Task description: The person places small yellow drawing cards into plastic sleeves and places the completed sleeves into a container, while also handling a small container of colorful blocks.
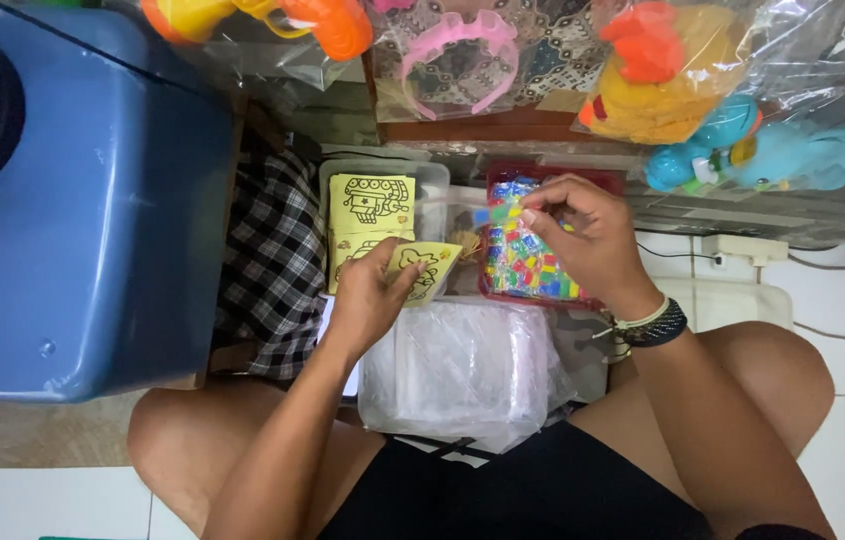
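A big blue bin (83,200) is filling the upper left of the frame. At centre bottom, a clear plastic bag (463,370) is resting on the lap. The right hand (583,240) is pinching small coloured strips (499,213) over the red tray (543,178), fingertips together. The left hand (368,295) is gripping a yellow card (428,268), just left of centre.

A big blue container (83,200) walls off the frame's left; bagged toys (683,70) crowd the top. Open tiled floor (843,290) lies at right, beyond the red tray (491,180).
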